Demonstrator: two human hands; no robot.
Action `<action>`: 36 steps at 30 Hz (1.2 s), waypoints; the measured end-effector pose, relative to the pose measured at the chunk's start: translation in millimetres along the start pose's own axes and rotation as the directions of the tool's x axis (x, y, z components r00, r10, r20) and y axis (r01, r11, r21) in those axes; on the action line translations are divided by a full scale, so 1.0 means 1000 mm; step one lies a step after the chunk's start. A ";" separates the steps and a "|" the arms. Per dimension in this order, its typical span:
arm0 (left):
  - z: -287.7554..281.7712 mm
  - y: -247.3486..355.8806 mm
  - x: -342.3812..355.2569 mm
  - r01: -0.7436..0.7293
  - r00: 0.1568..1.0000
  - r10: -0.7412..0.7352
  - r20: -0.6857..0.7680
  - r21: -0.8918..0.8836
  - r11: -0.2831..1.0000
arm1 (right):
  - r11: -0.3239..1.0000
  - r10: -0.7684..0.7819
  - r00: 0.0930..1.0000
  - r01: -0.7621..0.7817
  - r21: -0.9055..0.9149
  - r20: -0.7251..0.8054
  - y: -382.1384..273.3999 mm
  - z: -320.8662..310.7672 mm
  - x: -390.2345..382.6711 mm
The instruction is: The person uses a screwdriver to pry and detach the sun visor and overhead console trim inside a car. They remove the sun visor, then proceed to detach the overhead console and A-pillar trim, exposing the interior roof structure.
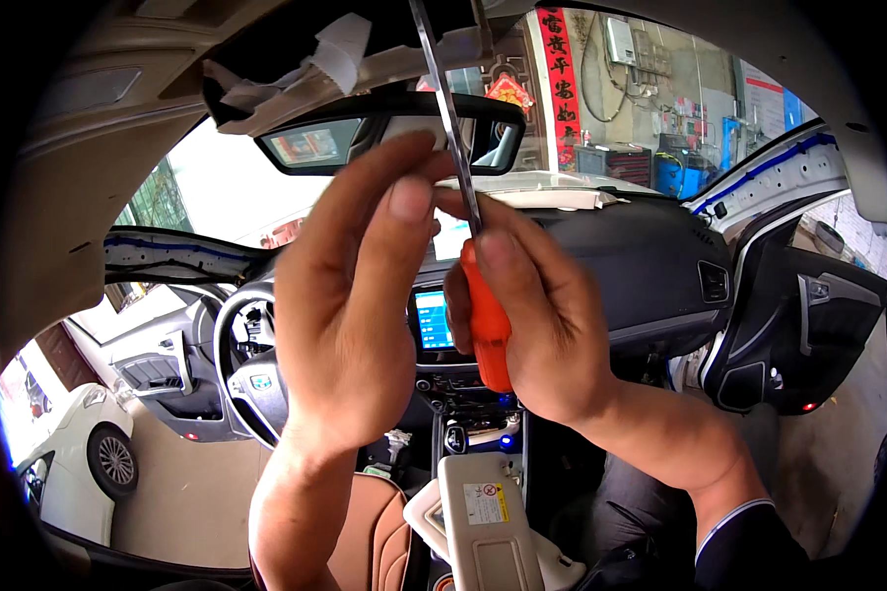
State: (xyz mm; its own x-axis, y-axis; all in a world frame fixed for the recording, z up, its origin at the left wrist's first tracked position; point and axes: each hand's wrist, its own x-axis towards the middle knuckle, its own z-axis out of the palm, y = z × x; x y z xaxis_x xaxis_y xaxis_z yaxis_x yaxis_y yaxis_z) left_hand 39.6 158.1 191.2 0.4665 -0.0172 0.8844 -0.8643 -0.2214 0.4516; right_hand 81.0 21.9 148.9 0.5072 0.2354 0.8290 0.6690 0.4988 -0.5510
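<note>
Have right hand (pixel 552 325) clamped on one orange-handled tool (pixel 490 340), screwdriver-like, thumb laid over the top of the handle. See one metal shaft (pixel 441 89) running up out of right hand, tilted toward upper left, tip out of view. Have left hand (pixel 340 305) just left of the tool, fingers bent, thumb tip and fingertips near the shaft. Can't tell about left-hand contact with shaft, or about anything pinched there.

Above both hands: count one rear-view mirror (pixel 315 146), plus one strip of beige trim (pixel 365 87) with a whitish piece (pixel 342 49) stuck on.

Left of left hand: count one steering wheel (pixel 229 340), one open left door (pixel 158 360), and farther out one white car (pixel 64 433), one wheel (pixel 115 460) showing.

Between the hands, lower: one lit screen (pixel 431 320). Below both: one gear shifter (pixel 453 438), one blue-lit button (pixel 508 441).

Farther below: at least two beige panels (pixel 488 557), stacked, one label (pixel 486 503) on the top one. Can't get exact panel count. Below left hand: one tan seat (pixel 370 512).

Right of right hand: one black dashboard (pixel 626 286), one air vent (pixel 714 282), one open right door (pixel 818 320). Above right hand, past the glass: one red banner (pixel 561 89).
</note>
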 end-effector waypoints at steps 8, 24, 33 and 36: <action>0.012 0.003 0.019 -0.023 0.998 0.024 -0.059 0.010 1.000 | 0.995 -0.060 0.998 0.058 -0.084 -0.017 -0.006 0.008 0.016; 0.016 0.009 0.022 -0.033 0.998 0.032 -0.056 -0.024 0.999 | 0.994 0.080 0.997 -0.080 0.067 0.011 -0.024 0.011 0.011; 0.014 0.011 0.023 -0.047 0.997 0.049 -0.056 0.028 0.998 | 0.937 0.151 0.988 -0.153 0.314 0.030 -0.021 0.011 0.016; 0.015 0.007 0.026 -0.027 0.996 0.030 -0.084 0.030 0.999 | 0.963 0.025 1.000 -0.019 0.270 -0.019 -0.005 0.012 0.023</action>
State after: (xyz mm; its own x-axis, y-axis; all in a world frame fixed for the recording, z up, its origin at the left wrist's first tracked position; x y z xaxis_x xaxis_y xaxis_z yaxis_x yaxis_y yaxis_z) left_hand 48.6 141.6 215.5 0.4231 0.0581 0.9042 -0.8707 -0.2501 0.4235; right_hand 82.9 34.3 171.5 0.5341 0.2317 0.8131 0.4877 0.7012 -0.5201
